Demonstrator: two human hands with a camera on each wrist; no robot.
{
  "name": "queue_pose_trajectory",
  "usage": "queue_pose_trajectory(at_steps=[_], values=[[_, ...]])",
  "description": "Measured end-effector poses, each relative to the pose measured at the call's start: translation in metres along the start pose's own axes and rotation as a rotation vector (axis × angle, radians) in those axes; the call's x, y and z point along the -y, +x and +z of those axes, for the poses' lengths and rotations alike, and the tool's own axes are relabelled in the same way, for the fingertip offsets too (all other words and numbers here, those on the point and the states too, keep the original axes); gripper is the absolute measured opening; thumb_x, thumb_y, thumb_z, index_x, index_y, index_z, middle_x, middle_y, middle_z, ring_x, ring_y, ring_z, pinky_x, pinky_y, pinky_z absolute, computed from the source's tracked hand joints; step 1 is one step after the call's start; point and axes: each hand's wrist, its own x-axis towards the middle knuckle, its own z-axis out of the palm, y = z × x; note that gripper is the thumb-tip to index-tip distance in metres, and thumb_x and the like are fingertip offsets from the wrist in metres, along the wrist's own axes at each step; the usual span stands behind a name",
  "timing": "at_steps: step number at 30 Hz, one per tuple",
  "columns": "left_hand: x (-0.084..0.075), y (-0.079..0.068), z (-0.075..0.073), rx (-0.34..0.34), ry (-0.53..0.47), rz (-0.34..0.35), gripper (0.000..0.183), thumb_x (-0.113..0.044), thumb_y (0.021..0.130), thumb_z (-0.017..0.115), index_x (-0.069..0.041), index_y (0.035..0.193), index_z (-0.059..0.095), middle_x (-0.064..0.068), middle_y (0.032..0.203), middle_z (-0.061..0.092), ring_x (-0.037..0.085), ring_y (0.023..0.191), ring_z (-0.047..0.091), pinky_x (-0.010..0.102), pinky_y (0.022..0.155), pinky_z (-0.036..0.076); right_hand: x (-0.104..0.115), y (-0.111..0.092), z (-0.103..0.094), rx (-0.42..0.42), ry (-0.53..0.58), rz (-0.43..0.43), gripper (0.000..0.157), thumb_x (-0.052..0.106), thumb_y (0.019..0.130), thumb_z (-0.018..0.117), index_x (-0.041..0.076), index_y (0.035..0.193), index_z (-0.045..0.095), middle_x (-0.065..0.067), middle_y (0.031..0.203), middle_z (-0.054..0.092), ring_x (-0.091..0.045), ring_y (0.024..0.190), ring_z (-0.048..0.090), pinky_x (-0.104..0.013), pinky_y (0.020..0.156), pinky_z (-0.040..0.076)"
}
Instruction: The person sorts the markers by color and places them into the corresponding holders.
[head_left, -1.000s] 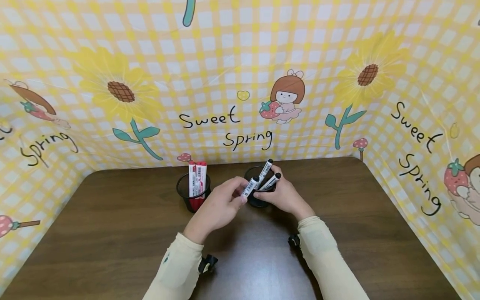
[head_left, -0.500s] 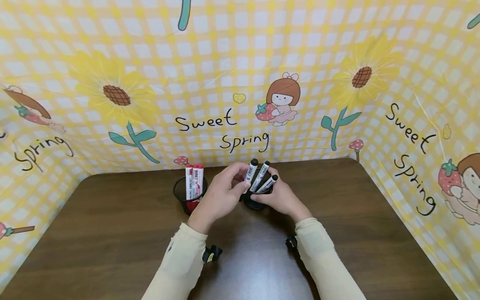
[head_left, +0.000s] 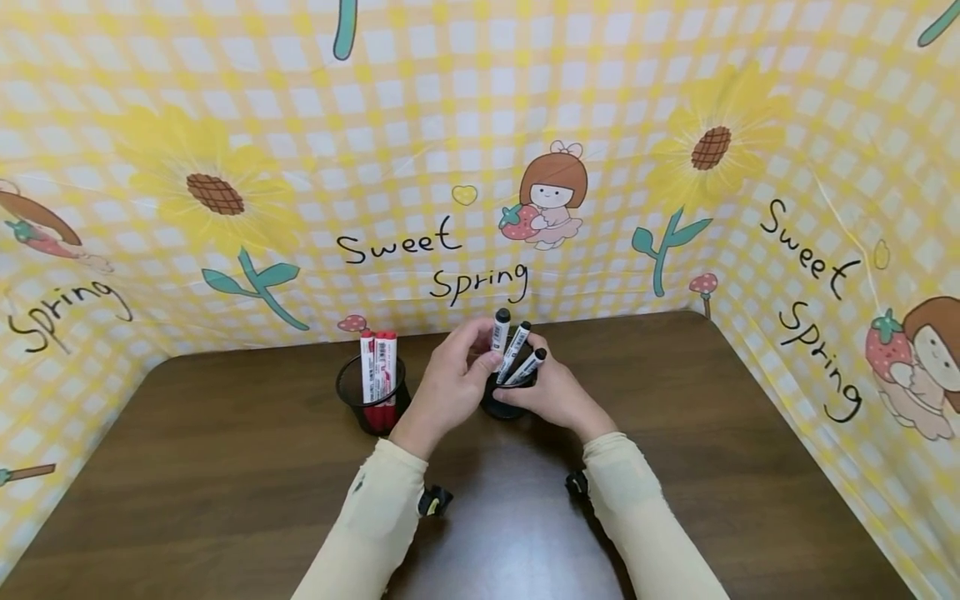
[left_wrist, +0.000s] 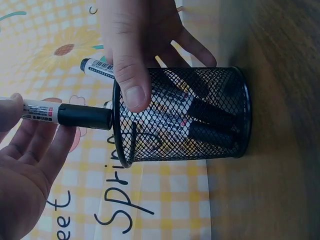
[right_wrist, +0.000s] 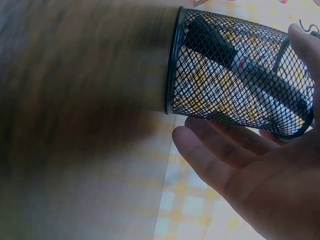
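Between thumb and fingers my left hand (head_left: 452,379) pinches a white marker (head_left: 500,333) with black ends. In the left wrist view that marker (left_wrist: 86,116) stands over the mouth of a black mesh pen cup (left_wrist: 240,112), its black cap at the rim. My right hand (head_left: 564,390) grips the cup, thumb on the near side and fingers round the far side. Two more black-and-white markers (head_left: 516,348) lean inside it, their thick black caps down, as the mesh shows. The right wrist view shows the cup (right_wrist: 225,85) with the right hand's fingers (right_wrist: 210,165) along its side.
To the left stands a second black mesh cup (head_left: 339,390) with several red-and-white markers (head_left: 379,371) upright in it. Both cups are on a brown wooden table (head_left: 225,483). A yellow checked cloth (head_left: 405,167) with printed flowers hangs behind and at the sides.
The left hand has turned the marker from a tilt to nearly upright and brought it over the cup's mouth. The right hand has kept its grip on the cup; the view has shifted slightly.
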Motion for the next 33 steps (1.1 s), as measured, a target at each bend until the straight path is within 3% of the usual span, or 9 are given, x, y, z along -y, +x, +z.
queue_pose_trajectory(at_steps=[6, 10, 15, 21, 33], values=[[0.006, 0.003, 0.002, -0.025, -0.004, -0.006, 0.026, 0.002, 0.098, 0.062, -0.007, 0.122, 0.058, 0.007, 0.107, 0.060, 0.019, 0.096, 0.059, 0.037, 0.082, 0.053, -0.001, 0.000, 0.000, -0.008, 0.003, -0.004, 0.101, 0.035, 0.078, 0.088, 0.012, 0.154, 0.025, -0.018, 0.126, 0.061, -0.027, 0.108, 0.062, -0.044, 0.097, 0.046], [0.009, 0.004, 0.006, -0.004, 0.001, -0.001, 0.026, 0.002, 0.098, 0.062, -0.006, 0.122, 0.058, 0.007, 0.108, 0.060, 0.019, 0.097, 0.059, 0.038, 0.082, 0.053, -0.003, 0.000, 0.000, -0.010, -0.008, -0.009, 0.101, 0.036, 0.079, 0.088, 0.010, 0.154, 0.025, -0.019, 0.127, 0.061, -0.027, 0.107, 0.062, -0.044, 0.096, 0.047], [0.015, 0.000, 0.010, 0.034, 0.024, -0.048, 0.027, 0.000, 0.099, 0.061, -0.009, 0.124, 0.058, 0.005, 0.111, 0.060, 0.018, 0.099, 0.059, 0.039, 0.085, 0.052, -0.004, 0.001, 0.001, 0.000, -0.013, -0.006, 0.102, 0.037, 0.079, 0.087, 0.009, 0.155, 0.024, -0.019, 0.130, 0.059, -0.026, 0.108, 0.061, -0.043, 0.096, 0.047], [0.022, -0.003, 0.011, 0.031, 0.062, -0.087, 0.025, -0.001, 0.098, 0.063, -0.011, 0.121, 0.058, 0.004, 0.108, 0.061, 0.018, 0.098, 0.058, 0.040, 0.086, 0.050, -0.003, 0.002, 0.001, 0.006, -0.005, -0.011, 0.102, 0.034, 0.079, 0.088, 0.010, 0.155, 0.025, -0.018, 0.129, 0.059, -0.026, 0.108, 0.061, -0.042, 0.096, 0.047], [0.034, -0.009, 0.017, 0.078, 0.119, -0.139, 0.023, -0.003, 0.098, 0.064, -0.012, 0.118, 0.058, 0.002, 0.102, 0.060, 0.017, 0.091, 0.058, 0.038, 0.080, 0.050, -0.003, 0.001, 0.000, 0.000, -0.008, -0.020, 0.101, 0.032, 0.080, 0.087, 0.007, 0.155, 0.024, -0.020, 0.127, 0.060, -0.027, 0.105, 0.062, -0.042, 0.094, 0.048]])
